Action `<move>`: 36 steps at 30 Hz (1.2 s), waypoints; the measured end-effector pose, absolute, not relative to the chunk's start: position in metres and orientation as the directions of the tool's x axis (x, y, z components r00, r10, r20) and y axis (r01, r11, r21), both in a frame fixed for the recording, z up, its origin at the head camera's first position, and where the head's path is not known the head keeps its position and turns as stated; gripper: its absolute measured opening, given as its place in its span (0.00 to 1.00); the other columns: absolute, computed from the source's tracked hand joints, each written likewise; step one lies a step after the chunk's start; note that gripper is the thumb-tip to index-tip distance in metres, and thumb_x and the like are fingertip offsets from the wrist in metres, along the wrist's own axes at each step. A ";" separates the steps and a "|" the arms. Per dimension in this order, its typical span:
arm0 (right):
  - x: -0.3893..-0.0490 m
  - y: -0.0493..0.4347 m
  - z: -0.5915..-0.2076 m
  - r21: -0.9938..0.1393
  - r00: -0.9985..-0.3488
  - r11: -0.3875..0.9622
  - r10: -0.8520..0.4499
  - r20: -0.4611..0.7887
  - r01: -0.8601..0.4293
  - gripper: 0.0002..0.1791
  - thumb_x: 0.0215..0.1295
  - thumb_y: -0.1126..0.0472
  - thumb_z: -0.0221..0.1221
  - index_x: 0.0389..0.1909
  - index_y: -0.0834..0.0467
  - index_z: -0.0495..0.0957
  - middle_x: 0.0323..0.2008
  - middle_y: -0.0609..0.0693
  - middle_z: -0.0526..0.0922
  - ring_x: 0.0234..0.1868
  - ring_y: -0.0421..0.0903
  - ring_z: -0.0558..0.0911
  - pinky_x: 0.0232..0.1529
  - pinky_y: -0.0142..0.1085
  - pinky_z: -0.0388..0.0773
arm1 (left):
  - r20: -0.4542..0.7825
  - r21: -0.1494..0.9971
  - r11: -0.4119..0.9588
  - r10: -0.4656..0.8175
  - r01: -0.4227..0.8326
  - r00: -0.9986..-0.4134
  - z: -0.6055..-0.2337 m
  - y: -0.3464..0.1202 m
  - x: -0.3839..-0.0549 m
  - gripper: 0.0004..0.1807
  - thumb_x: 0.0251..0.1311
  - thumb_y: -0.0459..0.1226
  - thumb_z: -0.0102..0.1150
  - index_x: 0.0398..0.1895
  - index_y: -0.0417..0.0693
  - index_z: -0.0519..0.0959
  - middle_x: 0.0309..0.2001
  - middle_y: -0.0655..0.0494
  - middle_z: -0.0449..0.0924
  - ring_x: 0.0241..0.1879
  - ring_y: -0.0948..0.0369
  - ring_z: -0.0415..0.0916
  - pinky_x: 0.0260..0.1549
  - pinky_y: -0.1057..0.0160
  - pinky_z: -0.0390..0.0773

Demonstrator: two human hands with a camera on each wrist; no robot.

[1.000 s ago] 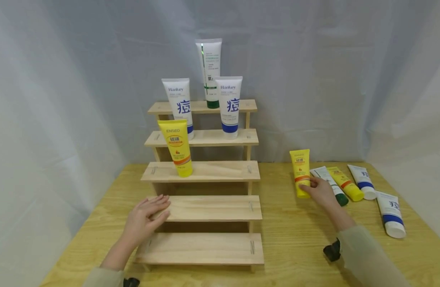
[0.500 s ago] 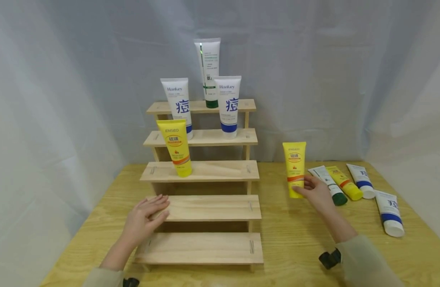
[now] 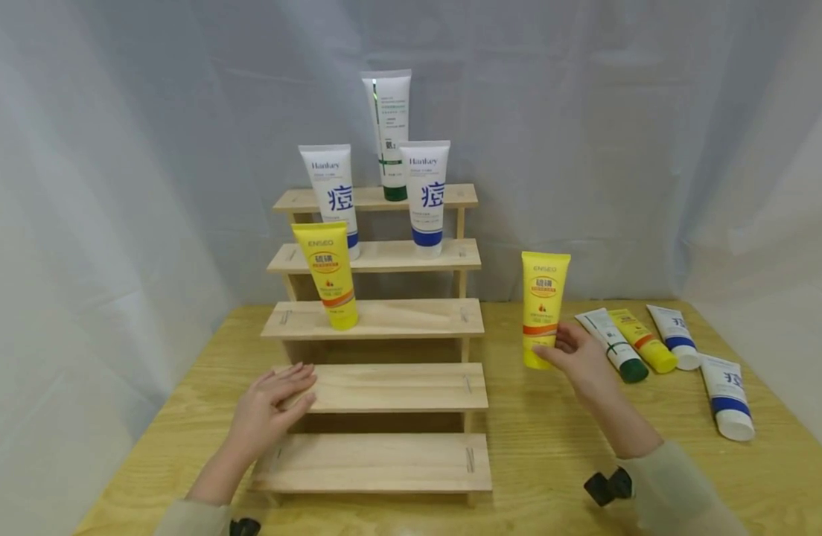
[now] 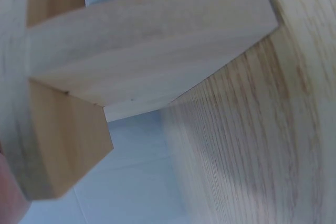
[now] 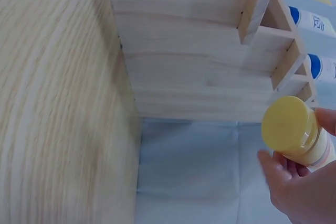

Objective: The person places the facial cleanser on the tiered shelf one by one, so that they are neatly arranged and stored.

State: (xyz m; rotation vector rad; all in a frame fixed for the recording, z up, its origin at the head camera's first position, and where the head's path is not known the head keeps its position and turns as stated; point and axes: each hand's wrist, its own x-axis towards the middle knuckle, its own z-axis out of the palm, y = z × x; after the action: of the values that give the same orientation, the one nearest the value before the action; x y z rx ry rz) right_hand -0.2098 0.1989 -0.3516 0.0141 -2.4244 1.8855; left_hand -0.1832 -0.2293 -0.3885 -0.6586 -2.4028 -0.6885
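My right hand (image 3: 581, 365) pinches a yellow squeeze tube (image 3: 543, 309) near its cap, upright and just right of the stepped wooden rack (image 3: 377, 461). In the right wrist view the tube's round yellow cap (image 5: 286, 124) faces the camera. My left hand (image 3: 270, 406) rests with extended fingers on the left end of the rack's second step from the bottom. Another yellow tube (image 3: 329, 279) stands on the middle step. Two white-and-blue tubes (image 3: 426, 197) (image 3: 330, 182) stand one step higher, and a white-and-green tube (image 3: 391, 126) is on the top step.
Several tubes lie on the wooden table (image 3: 552, 461) at the right: a white-and-green tube (image 3: 612, 344), a yellow tube (image 3: 642, 341) and white-and-blue tubes (image 3: 674, 336) (image 3: 727, 394). A pale curtain (image 3: 585, 149) hangs behind the table and along both sides.
My right hand has moved left towards the rack with the yellow tube, away from the lying tubes, and the tube has come up. My left hand has stayed in place.
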 end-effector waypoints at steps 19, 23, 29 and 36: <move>-0.215 0.179 -0.325 -0.986 -0.993 0.136 0.049 0.105 -0.098 0.35 0.52 0.59 0.63 0.60 0.63 0.61 0.54 0.58 0.69 0.53 0.49 0.69 0.53 0.41 0.65 | 0.625 0.328 0.750 0.284 0.575 -0.727 -0.386 -0.228 -0.183 0.15 0.44 0.34 0.65 0.38 0.38 0.81 0.46 0.49 0.77 0.47 0.50 0.73 0.49 0.43 0.62; -0.217 0.173 -0.316 -0.983 -0.990 0.125 0.021 0.140 -0.136 0.34 0.52 0.59 0.63 0.59 0.63 0.61 0.54 0.58 0.69 0.52 0.48 0.69 0.53 0.39 0.66 | 0.633 0.322 0.746 0.288 0.583 -0.719 -0.386 -0.228 -0.183 0.14 0.45 0.34 0.65 0.38 0.38 0.81 0.46 0.49 0.77 0.47 0.50 0.73 0.49 0.42 0.62; -0.221 0.159 -0.305 -0.974 -0.978 0.079 -0.025 0.209 -0.210 0.31 0.54 0.65 0.61 0.59 0.66 0.62 0.53 0.59 0.69 0.51 0.47 0.71 0.49 0.33 0.69 | 0.615 0.329 0.753 0.287 0.570 -0.735 -0.387 -0.230 -0.182 0.15 0.45 0.35 0.65 0.38 0.39 0.81 0.46 0.50 0.77 0.48 0.51 0.73 0.50 0.43 0.61; -0.227 0.141 -0.299 -0.972 -0.971 0.043 -0.066 0.229 -0.232 0.29 0.53 0.70 0.60 0.57 0.67 0.63 0.52 0.60 0.70 0.50 0.49 0.72 0.48 0.33 0.71 | 0.639 0.318 0.743 0.291 0.589 -0.712 -0.387 -0.228 -0.182 0.15 0.44 0.34 0.65 0.38 0.39 0.81 0.46 0.49 0.77 0.47 0.50 0.73 0.49 0.43 0.62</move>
State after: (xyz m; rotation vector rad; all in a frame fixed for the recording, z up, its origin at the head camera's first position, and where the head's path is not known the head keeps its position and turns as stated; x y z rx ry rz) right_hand -0.2266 0.1407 -0.2991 0.3133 -2.1774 2.0702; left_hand -0.1822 -0.2280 -0.3866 -0.6609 -2.3727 -0.6922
